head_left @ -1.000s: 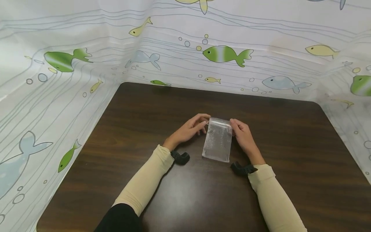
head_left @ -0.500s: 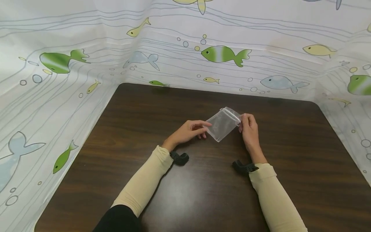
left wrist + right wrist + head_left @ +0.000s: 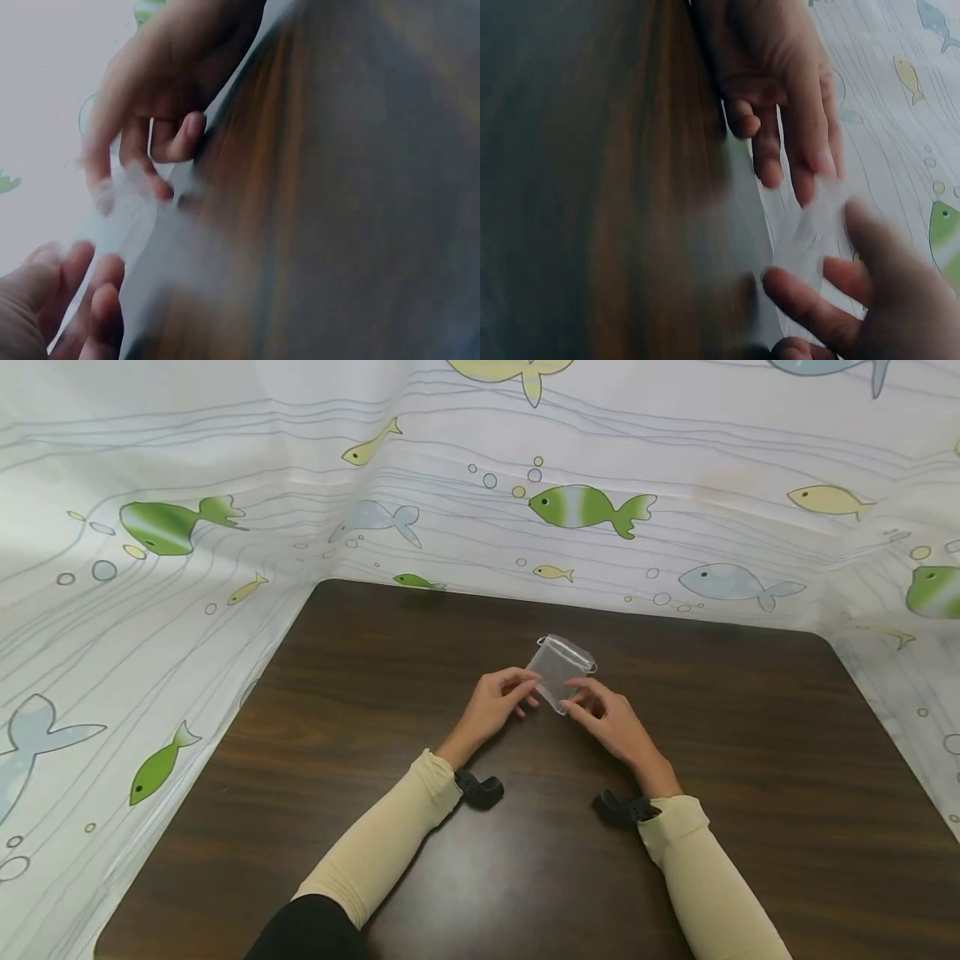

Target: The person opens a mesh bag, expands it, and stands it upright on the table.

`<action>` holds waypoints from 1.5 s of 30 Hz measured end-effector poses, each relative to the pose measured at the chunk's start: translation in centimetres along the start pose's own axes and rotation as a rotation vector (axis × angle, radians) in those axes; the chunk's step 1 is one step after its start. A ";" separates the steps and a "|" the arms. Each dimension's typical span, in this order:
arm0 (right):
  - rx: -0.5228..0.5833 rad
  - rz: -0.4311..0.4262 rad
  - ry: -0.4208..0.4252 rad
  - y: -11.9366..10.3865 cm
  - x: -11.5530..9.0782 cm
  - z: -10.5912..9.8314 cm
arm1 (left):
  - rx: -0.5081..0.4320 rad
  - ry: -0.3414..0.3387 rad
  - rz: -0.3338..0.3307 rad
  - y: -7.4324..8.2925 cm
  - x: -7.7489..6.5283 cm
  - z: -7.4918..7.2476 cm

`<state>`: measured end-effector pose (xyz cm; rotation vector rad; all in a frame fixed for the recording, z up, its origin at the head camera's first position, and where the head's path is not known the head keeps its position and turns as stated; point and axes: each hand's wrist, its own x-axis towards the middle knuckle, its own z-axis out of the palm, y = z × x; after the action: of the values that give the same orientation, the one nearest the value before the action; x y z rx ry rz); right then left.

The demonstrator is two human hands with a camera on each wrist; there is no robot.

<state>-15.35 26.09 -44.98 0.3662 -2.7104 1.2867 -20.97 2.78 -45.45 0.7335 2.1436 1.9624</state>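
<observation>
A small sheer white drawstring pouch (image 3: 557,670), with cord loops at both ends of its gathered top, hangs tilted between the two hands in the head view. My left hand (image 3: 493,700) pinches its left edge between thumb and fingers. Right at its lower right side is my right hand (image 3: 611,725), thumb and fingers parted around the corner. The right wrist view gives a blurred look at the pouch (image 3: 810,232), with the thumb and fingers of the right hand (image 3: 885,292) spread beside it. No contents show through the fabric.
A dark wood-grain table (image 3: 360,652) lies under both arms. White sheeting printed with fish (image 3: 450,527) rises behind it and along both sides. Black curved wrist mounts (image 3: 482,792) stick out inward from the cuffs of cream sleeves (image 3: 382,827).
The right hand has let go of the pouch's top right corner and dropped toward its lower side. The left hand moved from the top corner to the left edge; the pouch has turned.
</observation>
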 end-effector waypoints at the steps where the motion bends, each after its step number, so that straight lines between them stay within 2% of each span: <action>1: -0.011 -0.002 0.005 -0.1 0.0 0.0 | 0.014 0.007 -0.002 0.1 0.0 0.1; 6: -0.020 0.005 0.039 -0.2 0.0 0.3 | 0.051 0.029 -0.012 0.4 -0.1 0.6; 16: 0.003 0.023 0.025 -0.4 0.1 0.3 | 0.041 0.039 0.004 0.7 -0.2 0.7; 20: 0.003 -0.013 0.124 -0.4 0.3 0.3 | 0.103 0.067 0.015 0.8 -0.1 0.9; 23: 0.037 -0.035 0.215 -0.5 0.4 0.3 | 0.193 0.115 0.013 1.0 -0.1 1.2; 25: 0.064 -0.034 0.239 -0.6 0.5 0.2 | 0.254 0.155 0.009 1.1 -0.1 1.6; 29: 0.085 0.008 0.142 -0.7 0.3 0.3 | 0.296 0.222 0.007 1.3 -0.2 2.1; 32: 0.084 0.031 0.049 -0.8 0.2 0.4 | 0.293 0.247 0.001 1.4 -0.3 2.3; 34: 0.087 0.018 0.027 -1.0 0.2 0.5 | 0.314 0.253 -0.011 1.4 -0.4 2.4; 37: 0.112 -0.005 0.049 -1.0 0.2 0.7 | 0.347 0.248 -0.027 1.5 -0.5 2.6; 42: 0.128 -0.050 0.135 -0.9 0.3 0.9 | 0.404 0.235 -0.029 1.7 -0.8 2.8; 45: 0.130 -0.051 0.166 -1.1 0.3 1.0 | 0.449 0.209 -0.035 1.7 -0.8 2.7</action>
<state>-15.37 24.62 -44.75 0.3228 -2.4732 1.4159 -18.74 4.91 -44.36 0.5595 2.7473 1.6154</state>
